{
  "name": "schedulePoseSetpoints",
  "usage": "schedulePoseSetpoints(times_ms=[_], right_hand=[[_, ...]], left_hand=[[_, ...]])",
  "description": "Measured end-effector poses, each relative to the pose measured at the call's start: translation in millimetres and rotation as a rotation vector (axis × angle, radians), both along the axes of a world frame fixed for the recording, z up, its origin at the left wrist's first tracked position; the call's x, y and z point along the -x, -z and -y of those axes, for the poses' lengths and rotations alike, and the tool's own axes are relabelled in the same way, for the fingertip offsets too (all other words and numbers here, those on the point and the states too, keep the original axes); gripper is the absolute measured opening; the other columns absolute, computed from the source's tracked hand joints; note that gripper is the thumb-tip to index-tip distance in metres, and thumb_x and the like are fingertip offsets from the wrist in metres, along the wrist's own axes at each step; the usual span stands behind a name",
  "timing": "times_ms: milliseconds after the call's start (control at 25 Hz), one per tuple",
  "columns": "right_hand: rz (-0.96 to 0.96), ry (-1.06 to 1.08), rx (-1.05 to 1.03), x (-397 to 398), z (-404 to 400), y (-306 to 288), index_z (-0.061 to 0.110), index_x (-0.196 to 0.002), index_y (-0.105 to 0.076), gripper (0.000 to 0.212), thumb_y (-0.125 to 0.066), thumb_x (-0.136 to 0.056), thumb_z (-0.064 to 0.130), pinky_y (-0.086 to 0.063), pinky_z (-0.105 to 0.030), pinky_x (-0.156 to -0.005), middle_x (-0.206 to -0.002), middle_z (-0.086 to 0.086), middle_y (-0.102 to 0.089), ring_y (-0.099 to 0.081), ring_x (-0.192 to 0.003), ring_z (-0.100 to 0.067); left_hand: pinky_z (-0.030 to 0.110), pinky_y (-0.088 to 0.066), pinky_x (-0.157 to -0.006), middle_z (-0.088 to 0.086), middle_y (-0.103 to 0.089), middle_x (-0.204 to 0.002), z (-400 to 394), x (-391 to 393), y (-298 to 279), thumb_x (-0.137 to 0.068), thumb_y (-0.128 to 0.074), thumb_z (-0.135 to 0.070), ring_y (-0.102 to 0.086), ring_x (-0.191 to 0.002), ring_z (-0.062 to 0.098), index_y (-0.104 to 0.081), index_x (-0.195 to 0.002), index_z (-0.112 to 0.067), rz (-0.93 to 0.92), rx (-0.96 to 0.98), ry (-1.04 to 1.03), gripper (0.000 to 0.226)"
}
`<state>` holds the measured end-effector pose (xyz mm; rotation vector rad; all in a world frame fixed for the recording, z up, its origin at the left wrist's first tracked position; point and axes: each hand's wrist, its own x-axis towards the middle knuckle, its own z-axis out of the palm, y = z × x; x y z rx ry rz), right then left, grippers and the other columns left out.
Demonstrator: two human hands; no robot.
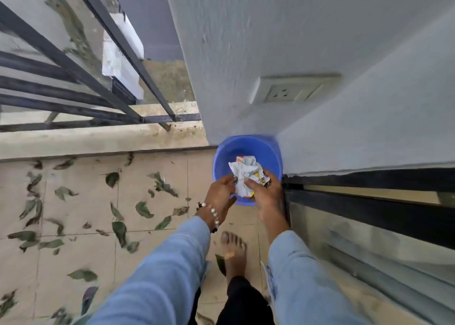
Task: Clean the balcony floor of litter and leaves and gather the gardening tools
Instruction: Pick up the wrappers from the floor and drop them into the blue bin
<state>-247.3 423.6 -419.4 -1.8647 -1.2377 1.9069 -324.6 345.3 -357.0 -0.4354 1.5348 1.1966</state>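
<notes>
A crumpled wad of white and coloured paper litter (246,173) is held over a blue plastic tub (246,147) that stands in the balcony corner by the wall. My left hand (220,193) grips the wad from the left; a bead bracelet circles that wrist. My right hand (264,191) grips it from the right, thumb on top. The tub's inside looks bare under the paper. Several green and dried leaves (118,228) lie scattered over the beige floor tiles to the left.
A dark metal railing (81,73) on a low concrete kerb bounds the balcony ahead and left. A grey wall with a socket plate (293,90) rises on the right, with a sliding door track (369,216) below it. My bare foot (234,253) stands on the tiles.
</notes>
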Motion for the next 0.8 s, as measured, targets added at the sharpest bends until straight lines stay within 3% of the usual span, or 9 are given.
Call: schedulePoseSetpoints(times_ms=[80,160,240,320,360,440,560,640,800], right_hand=[[-0.037,-0.055,0.023,3,-11,46,0.021,-0.136,-0.047,0.07,-0.076,-0.075,0.0,-0.053,-0.054,-0.086,-0.129,-0.003,-0.058,-0.061,-0.11,-0.028],[0.016,-0.132,0.04,-2,-17,79,0.036,-0.144,-0.032,0.085,-0.077,-0.077,0.006,-0.052,-0.053,-0.089,-0.139,0.008,-0.043,-0.054,-0.119,-0.023],[0.118,-0.217,0.0,-9,-18,98,0.034,-0.146,-0.029,0.085,-0.075,-0.079,0.007,-0.048,-0.051,-0.095,-0.144,0.006,-0.038,-0.048,-0.124,-0.023],[0.2,-0.292,-0.061,-13,-15,94,0.019,-0.141,-0.04,0.071,-0.071,-0.081,0.0,-0.046,-0.043,-0.099,-0.133,0.003,-0.044,-0.05,-0.118,-0.021],[0.208,-0.309,-0.076,-15,-11,84,0.012,-0.138,-0.045,0.063,-0.069,-0.081,-0.003,-0.046,-0.041,-0.098,-0.128,0.0,-0.048,-0.052,-0.114,-0.022],[0.193,-0.31,-0.05,-21,-4,59,0.004,-0.131,-0.05,0.053,-0.066,-0.081,-0.006,-0.047,-0.039,-0.096,-0.126,-0.009,-0.054,-0.055,-0.11,-0.024],[0.198,-0.363,-0.032,-27,10,-6,0.002,-0.127,-0.055,0.046,-0.065,-0.082,-0.004,-0.046,-0.035,-0.094,-0.116,-0.005,-0.058,-0.053,-0.104,-0.015],[0.168,-0.414,-0.031,-30,20,-60,0.001,-0.123,-0.058,0.042,-0.065,-0.082,-0.005,-0.046,-0.037,-0.097,-0.111,-0.003,-0.058,-0.054,-0.104,-0.015],[0.162,-0.514,-0.05,-35,34,-160,0.011,-0.107,-0.064,0.03,-0.062,-0.081,-0.004,-0.049,-0.035,-0.085,-0.095,-0.004,-0.065,-0.059,-0.091,-0.019]], left_hand=[[0.024,-0.044,-0.081,-0.005,-0.054,-0.126,-8,5,45,-0.097,-0.036,0.01,-0.05,-0.114,0.017,-0.04,-0.141,-0.011,-0.08,-0.009,0.107,0.049],[0.027,-0.037,-0.098,0.003,-0.032,-0.153,-6,9,84,-0.096,-0.038,0.012,-0.036,-0.137,0.023,-0.022,-0.151,-0.008,-0.167,0.029,0.207,0.06],[0.027,-0.038,-0.086,0.011,-0.047,-0.142,1,8,109,-0.094,-0.038,0.015,-0.053,-0.117,0.023,-0.023,-0.151,-0.007,-0.213,0.061,0.23,0.063],[0.027,-0.04,-0.076,0.006,-0.062,-0.106,9,4,110,-0.092,-0.038,0.017,-0.053,-0.084,0.009,-0.031,-0.148,-0.004,-0.199,0.092,0.159,0.06],[0.028,-0.043,-0.08,0.005,-0.062,-0.108,13,0,103,-0.093,-0.039,0.016,-0.056,-0.09,0.01,-0.035,-0.146,-0.003,-0.177,0.101,0.11,0.057],[0.033,-0.042,-0.089,0.01,-0.051,-0.139,21,-8,80,-0.095,-0.038,0.014,-0.053,-0.119,0.022,-0.039,-0.144,-0.003,-0.111,0.099,0.033,0.053],[0.037,-0.041,-0.085,0.006,-0.042,-0.148,38,-19,21,-0.094,-0.033,0.015,-0.051,-0.123,0.023,-0.043,-0.143,-0.007,-0.034,0.118,-0.074,0.054],[0.037,-0.045,-0.085,0.005,-0.049,-0.141,51,-25,-27,-0.094,-0.036,0.012,-0.055,-0.115,0.023,-0.048,-0.138,-0.01,-0.009,0.168,-0.141,0.05],[0.018,-0.043,-0.049,0.009,-0.064,-0.106,82,-38,-124,-0.093,-0.037,0.007,-0.056,-0.069,0.017,-0.057,-0.124,-0.006,-0.167,0.248,-0.093,0.039]])
